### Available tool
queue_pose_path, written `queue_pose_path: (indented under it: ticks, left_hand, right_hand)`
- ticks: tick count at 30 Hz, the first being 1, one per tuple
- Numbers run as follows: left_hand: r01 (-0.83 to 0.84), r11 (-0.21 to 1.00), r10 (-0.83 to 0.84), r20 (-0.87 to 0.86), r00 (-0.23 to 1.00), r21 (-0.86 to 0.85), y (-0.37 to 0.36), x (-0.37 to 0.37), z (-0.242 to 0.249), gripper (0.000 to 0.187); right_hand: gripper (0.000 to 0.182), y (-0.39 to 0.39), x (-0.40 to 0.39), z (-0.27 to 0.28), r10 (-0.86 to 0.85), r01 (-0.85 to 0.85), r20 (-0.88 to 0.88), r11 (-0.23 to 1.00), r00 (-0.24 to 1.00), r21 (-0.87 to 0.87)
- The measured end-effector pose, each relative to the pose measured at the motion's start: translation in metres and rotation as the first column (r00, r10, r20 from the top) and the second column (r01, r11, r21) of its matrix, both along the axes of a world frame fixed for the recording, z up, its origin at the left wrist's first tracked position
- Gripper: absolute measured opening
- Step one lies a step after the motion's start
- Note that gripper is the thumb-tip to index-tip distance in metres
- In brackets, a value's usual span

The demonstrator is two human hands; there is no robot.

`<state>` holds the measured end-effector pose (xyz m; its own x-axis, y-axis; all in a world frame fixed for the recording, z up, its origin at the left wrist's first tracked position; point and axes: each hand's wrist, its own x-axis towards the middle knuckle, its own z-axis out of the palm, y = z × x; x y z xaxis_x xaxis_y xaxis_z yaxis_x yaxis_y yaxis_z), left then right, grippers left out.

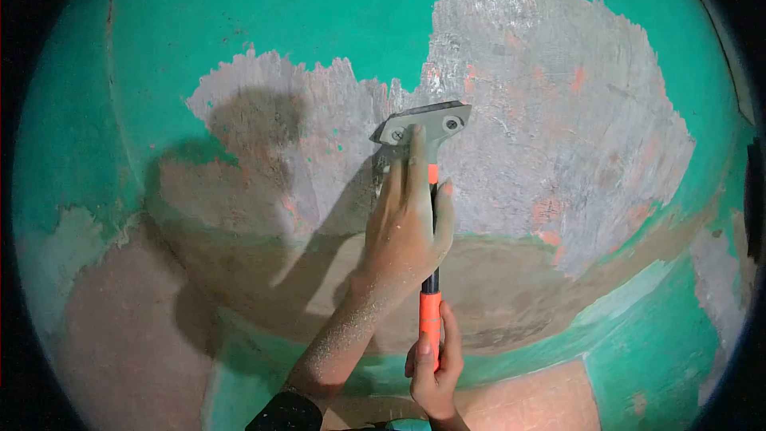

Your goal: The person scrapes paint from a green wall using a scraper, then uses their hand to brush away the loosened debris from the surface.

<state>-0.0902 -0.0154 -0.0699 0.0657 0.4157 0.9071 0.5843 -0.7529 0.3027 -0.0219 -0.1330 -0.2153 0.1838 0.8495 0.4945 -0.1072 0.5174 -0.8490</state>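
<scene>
A long-handled scraper (431,283) with a wide grey head (425,124) and an orange-and-black handle lies against the wall. Its blade edge meets the line between green paint (343,12) and bare grey plaster (558,152). My left hand (405,227) grips the upper shaft, fingers stretched along the head and thumb on the shaft's right side. Pale dust coats that hand and forearm. Lower down, my right hand (437,363) is closed round the orange grip. Two screws show on the head; part of the shaft is hidden behind my left hand.
A brown band (495,295) crosses the wall below the scraped area, with green and pinkish sections (531,403) under it. Shadows of my head and arms fall on the left. A dark crack (112,32) runs down the upper left.
</scene>
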Motion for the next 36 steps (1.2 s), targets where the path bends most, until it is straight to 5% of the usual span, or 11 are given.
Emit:
queue_pose_path:
  ticks: [4,11,18,36]
  left_hand:
    - [-0.1,0.994,0.095,-0.094,0.991,-0.043,0.0,-0.005,0.014,0.06]
    - [-0.304,0.925,0.358,-0.248,0.9,0.229,-0.004,-0.006,0.012,0.064]
    - [-0.37,0.909,0.41,-0.263,0.873,0.19,-0.007,0.003,0.013,0.067]
    - [-0.267,0.946,0.307,-0.247,0.919,0.182,-0.008,0.01,0.023,0.066]
  right_hand:
    - [0.06,0.006,-0.006,0.01,0.118,-0.122,-0.141,0.992,0.983,-0.022]
    - [0.061,0.0,0.002,0.02,0.292,-0.335,-0.366,0.941,0.883,-0.057]
    - [0.054,0.001,0.003,0.018,0.059,-0.059,-0.156,0.998,0.986,0.007]
    - [0.056,-0.011,0.03,0.043,0.12,-0.119,-0.016,0.992,0.993,0.034]
